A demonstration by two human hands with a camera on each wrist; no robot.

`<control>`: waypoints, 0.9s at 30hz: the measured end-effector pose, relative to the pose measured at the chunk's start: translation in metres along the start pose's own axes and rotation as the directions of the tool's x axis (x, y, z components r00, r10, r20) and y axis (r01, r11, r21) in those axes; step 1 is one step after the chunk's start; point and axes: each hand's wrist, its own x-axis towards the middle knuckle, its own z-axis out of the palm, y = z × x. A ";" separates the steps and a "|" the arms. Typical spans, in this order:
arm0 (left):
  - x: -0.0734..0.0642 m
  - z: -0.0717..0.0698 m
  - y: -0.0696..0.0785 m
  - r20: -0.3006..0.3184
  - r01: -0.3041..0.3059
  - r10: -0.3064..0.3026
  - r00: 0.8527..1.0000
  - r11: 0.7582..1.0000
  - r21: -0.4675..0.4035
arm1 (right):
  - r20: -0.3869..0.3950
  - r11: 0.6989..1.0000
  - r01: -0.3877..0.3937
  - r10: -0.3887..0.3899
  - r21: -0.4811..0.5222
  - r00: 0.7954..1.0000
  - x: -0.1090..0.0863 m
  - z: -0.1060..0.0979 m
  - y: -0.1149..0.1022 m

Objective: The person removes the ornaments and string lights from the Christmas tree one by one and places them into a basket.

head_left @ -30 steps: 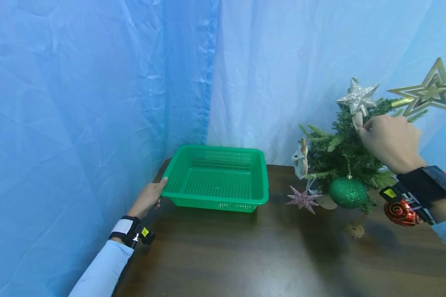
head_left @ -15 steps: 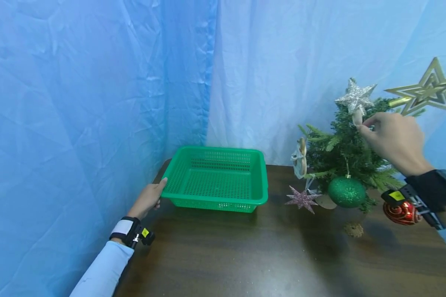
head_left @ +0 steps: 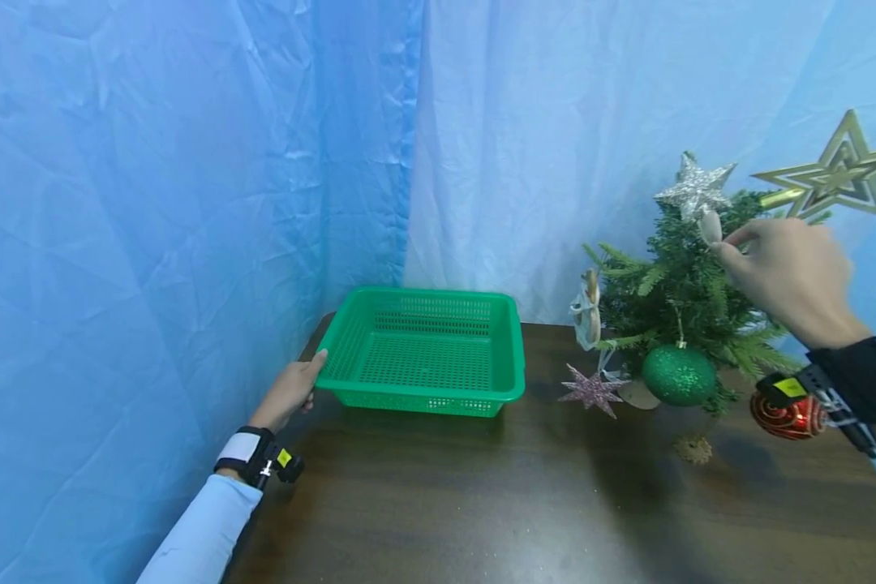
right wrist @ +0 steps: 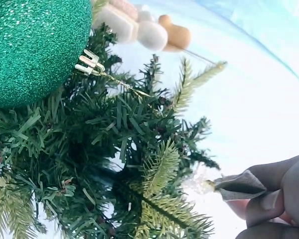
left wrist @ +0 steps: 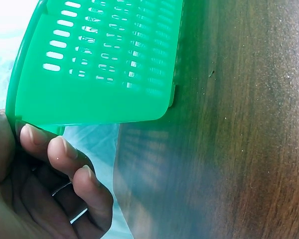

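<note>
My left hand (head_left: 288,395) grips the left rim of a green perforated plastic basket (head_left: 423,397), thumb over the edge; in the left wrist view the fingers (left wrist: 65,154) curl under its corner. At the right, my right hand (head_left: 794,272) pinches a pale ribbon end (head_left: 711,228) between thumb and forefinger, just below a silver glitter star (head_left: 696,188). The star sits near the top of a small Christmas tree (head_left: 689,284). In the right wrist view the beige ribbon (right wrist: 240,185) is folded between the fingertips.
A gold star (head_left: 843,174) sticks out right of the treetop. A green glitter bauble (head_left: 679,375), a pink star (head_left: 593,390), a bow-tied ornament (head_left: 587,312) and a red bauble (head_left: 787,414) hang lower. Blue curtains (head_left: 190,203) back the dark wooden table (head_left: 438,503).
My right hand has shifted slightly to the right, drawing the ribbon end with it. The left hand and basket have stayed in place.
</note>
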 end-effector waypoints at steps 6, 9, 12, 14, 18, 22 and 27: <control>0.003 -0.001 -0.001 -0.004 -0.005 0.005 1.000 1.000 -0.002 | -0.039 0.998 0.061 -0.060 0.030 0.997 -0.004 0.000 -0.006; 0.004 -0.002 -0.002 -0.008 -0.003 0.003 1.000 1.000 -0.001 | -0.053 0.991 0.121 -0.119 0.048 0.992 -0.006 0.002 -0.010; 0.005 -0.002 -0.004 -0.008 0.002 -0.002 1.000 1.000 0.009 | -0.054 0.986 0.154 -0.150 0.071 0.987 -0.008 0.006 -0.013; 0.004 -0.001 -0.004 -0.010 0.008 -0.008 1.000 1.000 0.011 | -0.049 0.984 0.160 -0.156 0.083 0.987 -0.009 0.008 -0.015; 0.003 0.000 -0.005 -0.009 0.003 -0.003 1.000 1.000 0.009 | -0.045 0.981 0.166 -0.162 0.099 0.986 -0.010 0.013 -0.017; 0.003 0.000 -0.005 -0.009 0.002 -0.002 1.000 1.000 0.011 | -0.081 0.975 0.204 -0.198 0.082 0.977 -0.012 0.018 -0.018; 0.002 0.000 -0.004 -0.004 0.006 -0.006 1.000 1.000 0.018 | -0.131 0.964 0.260 -0.250 0.063 0.959 -0.012 0.024 -0.019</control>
